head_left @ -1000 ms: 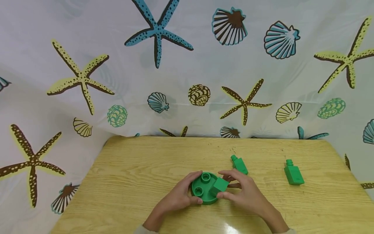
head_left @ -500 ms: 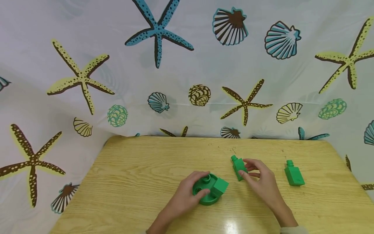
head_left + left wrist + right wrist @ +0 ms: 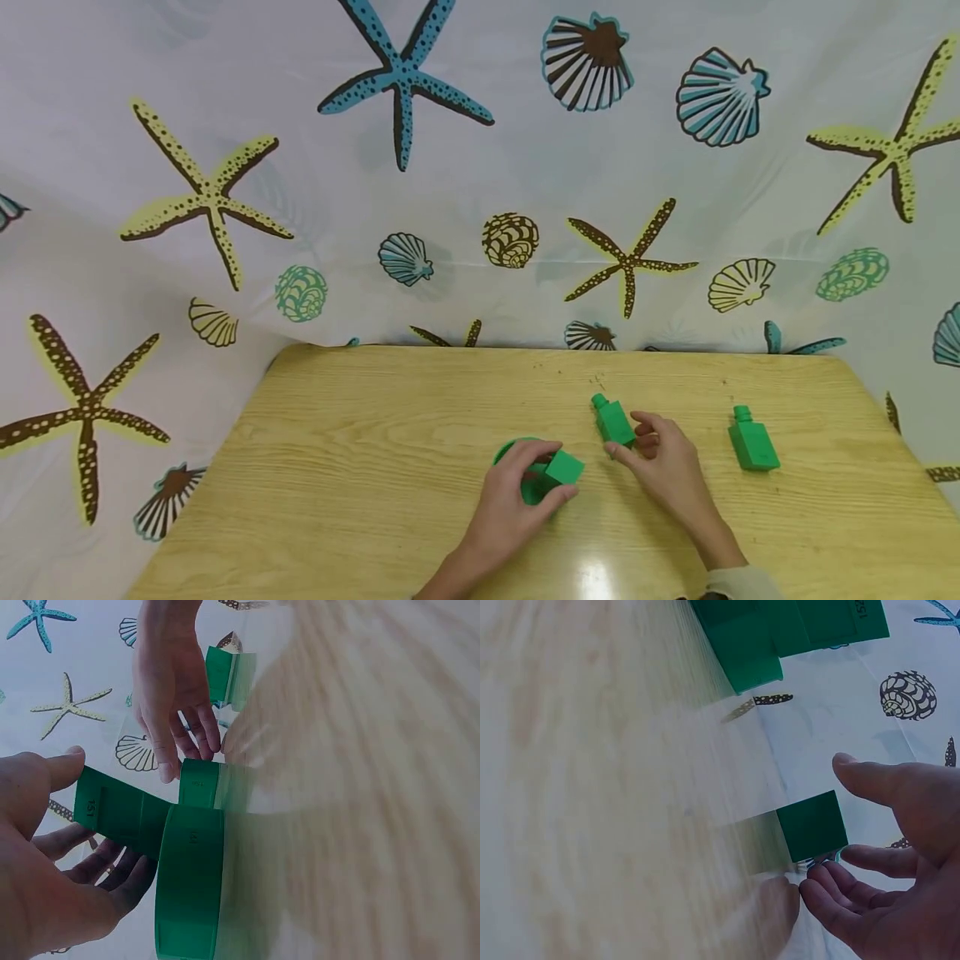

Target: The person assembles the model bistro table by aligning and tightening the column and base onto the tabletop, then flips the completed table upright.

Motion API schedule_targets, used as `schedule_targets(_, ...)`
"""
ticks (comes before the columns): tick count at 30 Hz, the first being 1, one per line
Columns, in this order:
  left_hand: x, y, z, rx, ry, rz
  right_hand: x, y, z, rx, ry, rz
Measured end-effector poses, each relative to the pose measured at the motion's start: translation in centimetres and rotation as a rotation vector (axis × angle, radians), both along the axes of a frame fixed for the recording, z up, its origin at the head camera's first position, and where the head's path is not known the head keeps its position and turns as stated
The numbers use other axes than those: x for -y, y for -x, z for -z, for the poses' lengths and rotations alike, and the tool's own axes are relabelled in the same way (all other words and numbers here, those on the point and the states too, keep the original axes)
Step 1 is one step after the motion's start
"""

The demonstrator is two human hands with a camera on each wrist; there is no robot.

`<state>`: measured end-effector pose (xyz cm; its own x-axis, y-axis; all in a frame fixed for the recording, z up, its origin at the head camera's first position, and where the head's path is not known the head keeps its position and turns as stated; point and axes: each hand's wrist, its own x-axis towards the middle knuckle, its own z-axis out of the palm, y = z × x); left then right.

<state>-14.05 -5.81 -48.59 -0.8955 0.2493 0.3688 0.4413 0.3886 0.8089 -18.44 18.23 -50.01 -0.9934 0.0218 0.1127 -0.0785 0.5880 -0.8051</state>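
Note:
A round green base (image 3: 531,492) lies on the table, partly covered by my left hand (image 3: 513,500). From its right side a green block (image 3: 565,468) stands up, tilted. My left thumb and fingers hold this block from both sides; the left wrist view shows the thumb at the block's (image 3: 124,810) upper corner. To the right lies a second green block (image 3: 616,425) with a round ridged neck. My right hand (image 3: 671,467) is beside it, thumb and fingers spread. In the right wrist view the thumb is apart from that block (image 3: 812,826), while a fingertip is at its corner.
A third green necked block (image 3: 754,446) lies farther right on the wooden table (image 3: 360,433). Behind the table's back edge hangs a white cloth (image 3: 465,192) printed with starfish and shells; it also runs down both sides.
My left hand has shifted from the base's left side onto the standing block. My right hand left that block, moved right to the lying block, and now sits slightly off it.

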Motion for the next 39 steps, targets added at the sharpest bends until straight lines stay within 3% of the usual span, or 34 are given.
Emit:
schedule_targets(3,-0.1,0.0,-0.2,-0.016,0.011,-0.02,0.3,0.1,0.0,-0.006,-0.003,-0.004)
schedule_targets(7,0.3,0.2,-0.8,0.047,0.035,-0.005,0.7,0.0,-0.1,-0.022,0.002,-0.017)
schedule_targets(15,1.9,0.8,-1.7,0.146,0.071,0.154,0.4,-0.3,-0.1,0.021,0.002,0.015)
schedule_targets(21,3.4,1.2,-2.3,0.249,0.043,0.249,-0.1,-0.5,-0.2,0.031,0.007,0.01)
schedule_targets(25,4.3,1.5,-2.5,0.209,0.077,0.273,-0.5,-0.7,-0.4,0.018,0.003,-0.022)
schedule_targets(30,4.7,1.5,-2.4,0.121,0.121,0.223,-0.8,-0.8,-0.7,0.012,-0.027,-0.055)
schedule_targets(39,3.4,1.4,-1.7,0.127,0.089,0.037,-1.4,-0.8,-1.4,0.082,0.075,-0.048)
